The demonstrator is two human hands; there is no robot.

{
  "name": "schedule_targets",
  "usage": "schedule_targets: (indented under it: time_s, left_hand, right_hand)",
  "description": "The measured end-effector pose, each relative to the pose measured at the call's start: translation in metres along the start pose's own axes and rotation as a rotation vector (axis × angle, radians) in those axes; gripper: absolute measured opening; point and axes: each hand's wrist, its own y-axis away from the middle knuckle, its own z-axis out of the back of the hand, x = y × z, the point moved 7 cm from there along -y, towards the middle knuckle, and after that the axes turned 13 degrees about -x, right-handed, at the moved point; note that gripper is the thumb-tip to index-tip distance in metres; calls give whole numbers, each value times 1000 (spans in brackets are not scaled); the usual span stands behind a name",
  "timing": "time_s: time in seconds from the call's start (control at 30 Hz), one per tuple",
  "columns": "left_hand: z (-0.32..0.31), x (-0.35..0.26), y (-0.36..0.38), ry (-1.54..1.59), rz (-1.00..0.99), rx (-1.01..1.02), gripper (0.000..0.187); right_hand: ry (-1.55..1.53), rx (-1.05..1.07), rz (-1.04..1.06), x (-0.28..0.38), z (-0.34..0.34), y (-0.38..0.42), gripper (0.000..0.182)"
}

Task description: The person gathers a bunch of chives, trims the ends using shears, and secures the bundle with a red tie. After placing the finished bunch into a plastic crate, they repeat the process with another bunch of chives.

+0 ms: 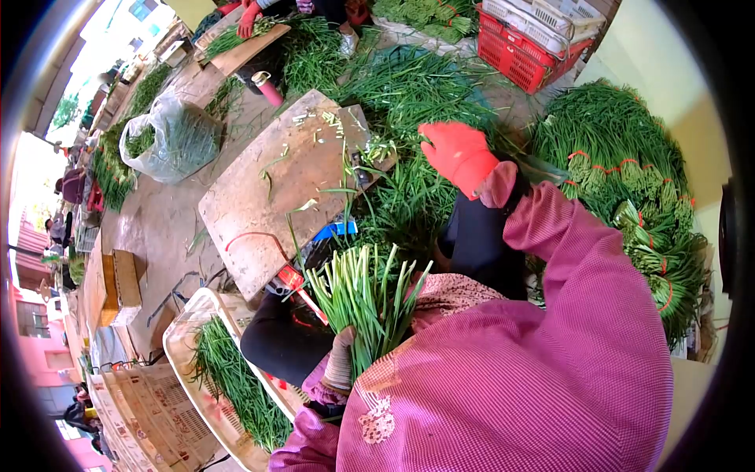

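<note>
Chive bunch (pixel 363 303) in left hand (pixel 341 360)

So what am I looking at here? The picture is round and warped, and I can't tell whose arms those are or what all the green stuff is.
There is no machine here. A person wears a small camera on the head, looking down at their own hands; its wide lens bends the edges. The pink sleeves are that person's. The left hand, in a pale glove, holds a bunch of chives upright, cut ends up. The right hand, in a red glove, reaches into loose chives on the ground. In front lies a worn board with a few scraps. Tied bundles are piled at the right, a tray with more chives sits lower left, and a red crate stands at the top. Another person's red-gloved hand works at the far top.
</note>
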Motion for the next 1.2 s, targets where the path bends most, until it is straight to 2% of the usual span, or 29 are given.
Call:
schedule_targets:
  time_s: [0.07,0.13,0.2,0.27,0.33,0.4,0.5,0.53,0.6,0.63,0.67,0.7,0.73,0.77,0.8,0.83,0.87,0.9,0.93,0.97,1.0,1.03,1.07,1.1,1.13,1.2]
  left_hand:
    - [11,4,-10,-8,8,-5,68]
    - [19,6,-19,-45,-38,62,67]
    - [-6,0,-4,-17,-36,83,66]
    - [-39,-9,18,54,23,40,65]
    - [-37,-11,20,25,28,41,64]
    - [-36,-7,32,104,65,-49,64]
    - [-37,-10,35,83,41,-53,60]
    - [-38,-10,35,72,56,-59,58]
    - [-34,-6,32,89,64,-45,55]
    - [-32,-7,32,63,54,-50,54]
    - [-28,-8,31,38,44,-57,53]
    - [-4,3,18,16,56,-72,53]
    - [-7,3,22,21,61,-75,53]
    - [-18,-1,29,83,70,-39,52]
    - [-26,-5,32,143,73,4,52]
    - [-12,-3,20,110,62,92,53]
    - [-14,-4,21,109,58,99,53]
    - [-13,-7,22,42,32,22,53]
    - [-11,-9,23,-25,7,-56,54]
    - [-14,-8,25,6,24,-39,58]
    - [-17,-9,26,8,21,-36,58]
    - [-23,-9,27,50,42,7,61]
    - [-28,-8,30,93,65,46,63]
    - [-30,-8,32,95,63,42,63]
    - [-33,-9,33,101,47,38,65]
    - [-37,-13,34,104,18,34,67]
  right_hand:
    - [13,99,100,8,-1,9,29]
    - [-214,579,17,50,4,38,33]
    - [-627,1354,-444,94,10,88,36]
    - [-722,1591,-430,127,2,139,37]
    - [-909,1712,-334,162,1,151,34]
    - [-1369,1456,-610,167,-4,135,26]
    - [-1152,1096,-594,150,-4,88,27]
    - [-1100,1107,-518,155,3,94,26]
    - [-919,1297,-327,170,8,121,22]
    - [-980,1402,-258,178,6,137,20]
    - [-1183,1505,-323,185,8,150,21]
    - [-1265,1456,-404,184,16,137,21]
    - [-1346,1404,-488,179,26,116,20]
    - [-1476,1318,-625,163,26,92,18]
    - [-1554,1102,-750,139,18,75,22]
    - [-1224,782,-530,109,15,53,28]
    - [-644,550,61,88,26,32,34]
    - [-264,740,103,67,9,44,34]
    - [-260,734,103,43,-3,68,34]
    - [-1186,737,166,43,-5,105,37]
    - [-2114,627,220,29,3,126,39]
    - [-2113,630,224,36,-25,153,39]
    - [-1251,1116,498,68,-80,220,48]
    - [-298,1387,674,58,-125,263,67]
    - [-303,1386,677,74,-116,252,67]
    - [-878,1876,-354,106,-76,227,82]
